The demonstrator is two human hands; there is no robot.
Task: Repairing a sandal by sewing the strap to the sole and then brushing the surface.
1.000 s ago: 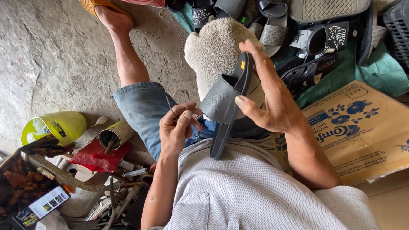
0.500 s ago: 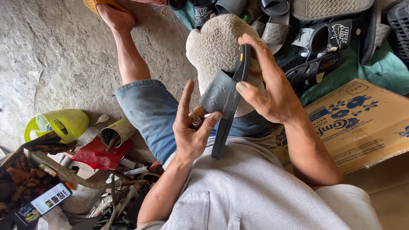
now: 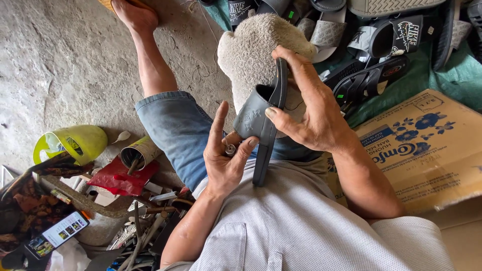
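Grey rubber is the stuff in hand: a dark slide sandal [image 3: 267,131] held on edge over the person's lap, its sole turned sideways and its strap facing the left. The right hand [image 3: 310,111] is closed round it, fingers curled over the upper edge of the sole and thumb pressed against the side. The left hand [image 3: 226,153] pinches a small metal awl-like tool [image 3: 230,149] between thumb and bent fingers, just beside the strap, with the forefinger stretched straight up. Compared with half a second ago, that hand has curled from a more spread pose into this pinch and sits a little closer to the strap, while the sandal has stayed where it was. Behind the sandal a beige towel [image 3: 251,47] is draped over the raised knee. To the right lies a flattened brown cardboard box [image 3: 427,150] printed with blue flowers and blue lettering, resting on a green tarp [image 3: 459,78] under a heap of dark and grey sandals [image 3: 374,60]. On the left, on the concrete floor [image 3: 60,60], stand a yellow-green plastic container [image 3: 80,143] with a printed label, a cylindrical can [image 3: 142,150] wrapped in a pale label, a red bag [image 3: 120,178] and a phone [image 3: 57,235] with a lit screen.
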